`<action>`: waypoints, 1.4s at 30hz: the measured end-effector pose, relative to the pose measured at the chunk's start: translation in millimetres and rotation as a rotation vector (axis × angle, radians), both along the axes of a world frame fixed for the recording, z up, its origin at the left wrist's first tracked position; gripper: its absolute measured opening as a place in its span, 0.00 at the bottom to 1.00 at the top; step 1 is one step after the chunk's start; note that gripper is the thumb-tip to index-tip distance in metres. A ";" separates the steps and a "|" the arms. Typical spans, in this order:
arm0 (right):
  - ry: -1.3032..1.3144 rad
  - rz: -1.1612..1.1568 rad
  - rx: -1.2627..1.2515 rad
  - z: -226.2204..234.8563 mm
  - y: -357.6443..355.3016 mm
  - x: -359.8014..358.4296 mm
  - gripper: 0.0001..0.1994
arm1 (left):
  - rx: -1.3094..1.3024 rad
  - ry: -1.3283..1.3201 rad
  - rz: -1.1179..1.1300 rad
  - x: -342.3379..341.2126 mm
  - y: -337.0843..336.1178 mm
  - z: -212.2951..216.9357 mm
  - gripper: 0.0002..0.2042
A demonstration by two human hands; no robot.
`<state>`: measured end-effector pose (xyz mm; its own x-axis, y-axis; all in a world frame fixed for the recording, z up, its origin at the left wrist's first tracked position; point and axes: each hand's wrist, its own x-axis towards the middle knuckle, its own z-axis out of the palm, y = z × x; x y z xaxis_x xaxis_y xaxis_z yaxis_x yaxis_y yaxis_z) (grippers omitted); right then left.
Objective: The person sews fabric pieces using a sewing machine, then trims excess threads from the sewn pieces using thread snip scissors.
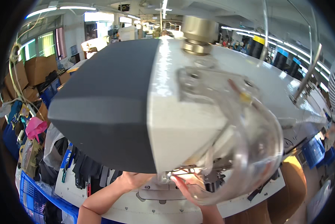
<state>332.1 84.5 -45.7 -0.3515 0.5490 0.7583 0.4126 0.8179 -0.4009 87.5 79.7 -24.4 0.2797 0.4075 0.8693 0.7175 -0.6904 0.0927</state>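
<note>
A large industrial sewing machine, white with a dark grey end cover, fills the middle of the view. Both of my arms reach under its head to the lit needle area. My left hand is beside the needle area, its fingers hidden behind the machine head. My right hand is on the other side, partly behind a clear plastic guard. Its thumb and fingers come together close to the metal needle parts. Whatever they pinch is too small to make out. Below the hands lies the machine's metal bed plate.
Dark fabric pieces lie on the white table at left, near a green-handled tool and a red one. A blue crate stands at the left edge. Cardboard boxes are stacked behind.
</note>
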 end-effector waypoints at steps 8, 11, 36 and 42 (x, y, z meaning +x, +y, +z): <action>0.270 -0.228 -0.159 29.7 -9.0 42.4 0.08 | -0.174 0.071 0.344 -4.4 4.1 -5.5 0.11; 0.124 -0.488 -0.356 13.4 -5.1 86.2 0.10 | -0.236 0.138 0.396 -20.7 18.2 9.6 0.13; 0.112 -0.549 -0.294 -20.8 19.9 79.3 0.09 | -0.700 0.223 0.164 -65.9 -60.5 -3.1 0.12; 0.242 -0.511 -0.002 2.8 13.1 65.6 0.12 | -0.609 0.233 0.342 -48.1 -29.2 -31.7 0.10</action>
<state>397.6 97.6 -42.9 0.1436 0.6050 0.7832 0.6523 0.5373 -0.5346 39.5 50.6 -56.1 0.2003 0.8967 0.3948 0.9316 -0.2991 0.2065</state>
